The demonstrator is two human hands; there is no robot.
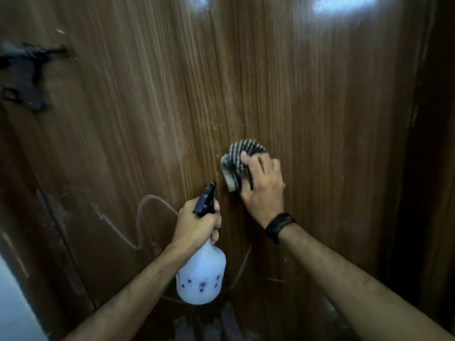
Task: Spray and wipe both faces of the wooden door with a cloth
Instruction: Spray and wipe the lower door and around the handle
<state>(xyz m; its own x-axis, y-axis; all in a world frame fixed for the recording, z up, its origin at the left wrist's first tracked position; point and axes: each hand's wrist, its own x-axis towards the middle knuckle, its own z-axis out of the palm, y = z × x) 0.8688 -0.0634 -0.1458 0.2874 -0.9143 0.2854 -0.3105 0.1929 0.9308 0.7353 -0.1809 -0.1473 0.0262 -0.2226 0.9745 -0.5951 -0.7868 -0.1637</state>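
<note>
A brown wooden door fills the view, its grain running vertically. My right hand presses a folded black-and-white striped cloth flat against the door near its middle, fingers curled over the cloth. My left hand grips the neck of a white spray bottle with a black trigger head. The nozzle points up at the door just left of the cloth. The bottle hangs below my fist and carries small purple marks.
A dark door handle and latch sticks out at the left, blurred. Pale scribble marks run across the lower door. The dark door frame stands at the right, and a light wall strip shows at the bottom left.
</note>
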